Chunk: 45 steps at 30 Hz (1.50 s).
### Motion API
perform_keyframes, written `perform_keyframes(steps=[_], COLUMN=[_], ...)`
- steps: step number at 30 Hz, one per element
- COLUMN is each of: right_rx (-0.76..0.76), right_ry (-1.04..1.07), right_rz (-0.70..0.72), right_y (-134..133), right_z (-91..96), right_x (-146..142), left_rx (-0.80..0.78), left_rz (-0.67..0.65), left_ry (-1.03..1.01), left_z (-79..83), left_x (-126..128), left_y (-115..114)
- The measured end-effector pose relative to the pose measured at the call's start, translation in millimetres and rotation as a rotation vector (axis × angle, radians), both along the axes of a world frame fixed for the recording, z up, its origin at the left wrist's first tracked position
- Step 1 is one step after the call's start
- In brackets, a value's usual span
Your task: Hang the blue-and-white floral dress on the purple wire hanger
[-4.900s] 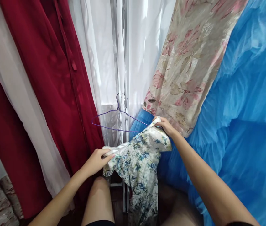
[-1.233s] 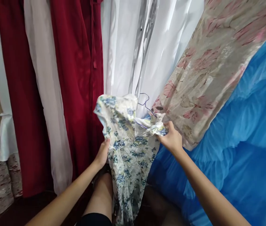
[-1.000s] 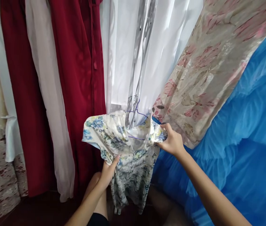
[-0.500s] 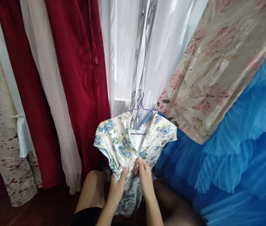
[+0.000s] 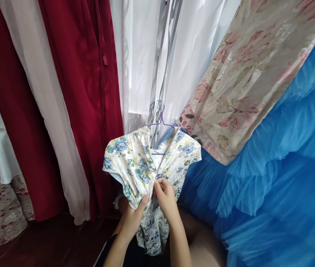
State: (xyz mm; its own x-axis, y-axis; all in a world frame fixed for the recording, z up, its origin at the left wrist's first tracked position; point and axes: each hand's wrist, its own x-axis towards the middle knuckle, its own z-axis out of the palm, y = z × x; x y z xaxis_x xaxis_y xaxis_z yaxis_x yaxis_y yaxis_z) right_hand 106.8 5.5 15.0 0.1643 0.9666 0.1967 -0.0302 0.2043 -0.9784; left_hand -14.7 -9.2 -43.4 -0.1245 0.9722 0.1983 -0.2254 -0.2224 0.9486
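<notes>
A white dress with blue and yellow flowers [image 5: 135, 159] hangs from a thin purple hanger [image 5: 162, 120] in front of me. My left hand [image 5: 135, 215] is closed on the fabric at the lower left of the bodice, thumb on top and the other fingers hidden behind. At the front, just below the V-neck, my right hand [image 5: 165, 194] pinches the cloth between thumb and fingertips. Below both hands the skirt part falls in gathered folds between my legs.
Dark red gowns [image 5: 82, 74] and a pale sheer cloth [image 5: 43, 92] hang on the left. Behind the hanger are white drapes [image 5: 140, 55] with silvery ribbons [image 5: 157, 63]. To the right hang a beige floral garment [image 5: 238, 81] and blue ruffled tulle [image 5: 279, 174]. Dark tiles [image 5: 51, 241] cover the floor.
My right hand has shifted up the bodice, and its fingers have drawn into a pinch near the neckline. My left hand keeps its hold. The view has turned slightly right.
</notes>
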Motion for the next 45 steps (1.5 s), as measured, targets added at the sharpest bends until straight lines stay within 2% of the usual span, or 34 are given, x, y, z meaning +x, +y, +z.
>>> perform_keyframes(steps=[3, 5, 8, 12, 14, 17, 18, 19, 21, 23, 24, 29, 34, 36, 38, 43, 45], right_rx=[-0.002, 0.004, 0.010, 0.008, -0.019, -0.075, -0.091, -0.105, -0.122, -0.122, -0.118, -0.136, -0.225, -0.247, -0.234, -0.068, -0.063], right_ry=[-0.060, -0.066, -0.027, 0.080, 0.121, 0.143, 0.137, 0.129, 0.124, 0.137, 0.146, 0.229, 0.463, 0.538, 0.559, 0.496, 0.491], right_rz=[0.017, 0.002, -0.018, -0.005, 0.016, 0.055, 0.081, 0.114, 0.181, 0.222, 0.231, 0.160, 0.137, 0.113, 0.079, 0.095, 0.126], right_y=[-2, -5, -13, -23, -28, -34, -36, -37, -38, -38, -37, -37, -35, -28, -16, 37, 60], right_z=[9.7, 10.6, 5.0, -6.0, -10.8, -15.1, -15.3, -14.8, -12.5, -9.5, -8.4, -10.2, -9.2, 2.2, 22.6, 98.9, 128.6], right_x=[5, 7, 9, 9, 9, 6, 5, 4, 1, -1, -1, -5, -7, -3, 3, 16, 19], left_rx=[-0.018, -0.047, -0.094, -0.149, -0.111, 0.114, 0.197, 0.262, 0.334, 0.349, 0.342, 0.336, 0.344, 0.331, 0.322, 0.339, 0.344], left_rz=[-0.052, -0.027, 0.052, 0.091, 0.214, 0.553, 0.604, 0.590, 0.414, 0.239, 0.201, 0.143, 0.050, -0.009, -0.042, -0.030, -0.019], left_ry=[-0.006, -0.030, -0.055, -0.071, -0.037, 0.140, 0.240, 0.351, 0.529, 0.587, 0.584, 0.602, 0.604, 0.595, 0.597, 0.650, 0.672], left_z=[6.2, 10.2, 12.4, 6.6, 1.7, -2.8, -2.6, -1.5, 3.3, 9.5, 12.5, 21.8, 30.9, 35.8, 39.6, 39.9, 36.0], left_x=[4, 4, -2, -20, -29, -33, -32, -28, -17, -4, 1, 7, 3, 6, 10, 20, 21], left_y=[-2, -5, -6, -2, 1, -1, -2, -4, -9, -12, -13, -11, -9, -10, -12, -16, -16])
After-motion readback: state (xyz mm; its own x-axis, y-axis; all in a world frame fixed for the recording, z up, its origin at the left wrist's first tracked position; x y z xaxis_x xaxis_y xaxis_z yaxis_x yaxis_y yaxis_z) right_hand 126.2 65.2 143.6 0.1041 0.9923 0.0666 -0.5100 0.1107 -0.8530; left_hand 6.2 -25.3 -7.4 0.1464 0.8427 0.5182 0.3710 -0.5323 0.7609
